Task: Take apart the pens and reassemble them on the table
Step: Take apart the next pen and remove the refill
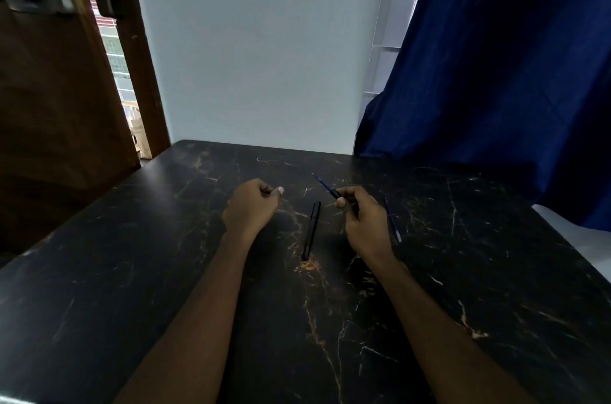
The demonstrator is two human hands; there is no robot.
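A black pen barrel (311,230) lies on the dark marble table (165,271), between my two hands. My right hand (363,222) grips a pen part whose thin blue refill (322,182) sticks out up and to the left from a black tip piece. Just right of that hand, a second thin blue refill (393,220) rests on the table. My left hand (251,208) hovers left of the barrel with fingers curled in. Whether it pinches a small part I cannot tell.
A pale wall stands behind the table's far edge. A blue curtain (496,73) hangs at the right, down to the table's right corner. A brown wooden door (49,89) stands at the left.
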